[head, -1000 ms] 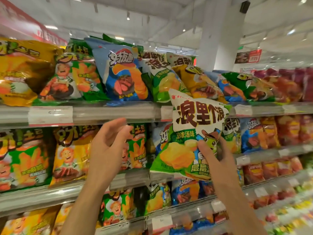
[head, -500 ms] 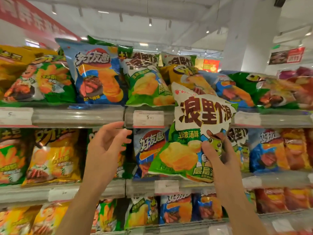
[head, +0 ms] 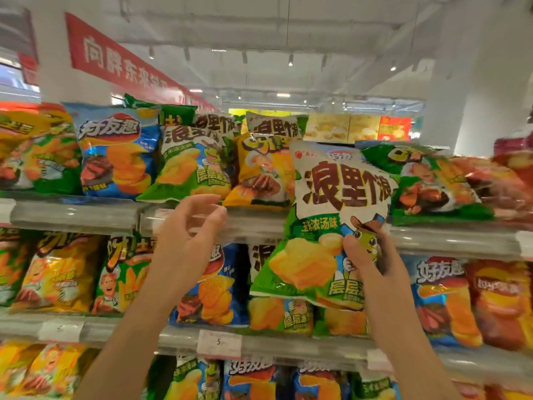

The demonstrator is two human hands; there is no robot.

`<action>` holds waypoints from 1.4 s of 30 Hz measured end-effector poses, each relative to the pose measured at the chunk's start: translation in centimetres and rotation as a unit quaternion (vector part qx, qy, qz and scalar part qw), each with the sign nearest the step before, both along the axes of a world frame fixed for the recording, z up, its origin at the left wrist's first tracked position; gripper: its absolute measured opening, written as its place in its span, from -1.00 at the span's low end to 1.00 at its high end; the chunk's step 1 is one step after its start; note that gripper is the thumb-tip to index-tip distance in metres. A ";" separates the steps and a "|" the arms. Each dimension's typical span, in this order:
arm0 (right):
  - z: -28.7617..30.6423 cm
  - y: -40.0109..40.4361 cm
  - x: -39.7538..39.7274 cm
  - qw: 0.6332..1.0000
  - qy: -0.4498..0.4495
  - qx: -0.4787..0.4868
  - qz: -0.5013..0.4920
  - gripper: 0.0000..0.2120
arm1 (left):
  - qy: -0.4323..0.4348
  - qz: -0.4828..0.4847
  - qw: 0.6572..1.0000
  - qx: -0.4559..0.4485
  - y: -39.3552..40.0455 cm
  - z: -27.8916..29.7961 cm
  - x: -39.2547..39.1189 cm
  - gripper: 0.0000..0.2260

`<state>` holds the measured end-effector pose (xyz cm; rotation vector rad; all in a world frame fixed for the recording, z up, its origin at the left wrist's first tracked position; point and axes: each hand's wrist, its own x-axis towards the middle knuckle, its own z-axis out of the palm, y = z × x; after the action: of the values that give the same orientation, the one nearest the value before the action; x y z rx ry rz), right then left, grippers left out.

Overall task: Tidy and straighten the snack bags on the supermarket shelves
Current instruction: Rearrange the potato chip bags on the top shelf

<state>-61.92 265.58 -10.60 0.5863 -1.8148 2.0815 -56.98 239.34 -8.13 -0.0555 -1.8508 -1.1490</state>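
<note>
My right hand (head: 367, 255) pinches a white-and-green chip bag (head: 331, 220) before the top shelf (head: 86, 212); my left hand (head: 187, 235) hovers, fingers loosely spread, holding nothing.

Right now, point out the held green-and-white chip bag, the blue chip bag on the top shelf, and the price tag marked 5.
held green-and-white chip bag (head: 334, 197): head view, on its white upper panel.
blue chip bag (head: 115, 151): head view, on its front face.
price tag marked 5 (head: 219, 342): head view, on the label's middle.
</note>
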 end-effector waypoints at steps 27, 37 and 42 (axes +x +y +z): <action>9.1 1.6 -7.0 0.997 -0.036 -0.009 0.070 -0.20 | -0.136 0.223 0.940 -0.220 2.4 10.4 -9.7 -0.42; 9.4 0.8 -7.4 0.996 -0.007 -0.029 0.079 -0.25 | -0.042 0.222 0.961 -0.160 -1.9 12.0 -4.9 -0.36; 10.3 -2.2 -7.8 0.999 0.010 0.003 0.052 -0.30 | -0.028 0.222 0.967 -0.122 -6.0 12.9 -1.3 -0.46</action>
<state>-69.77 263.37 -0.32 0.7128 -1.8158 2.1298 -58.23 233.38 4.73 0.2446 -1.9187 -0.6164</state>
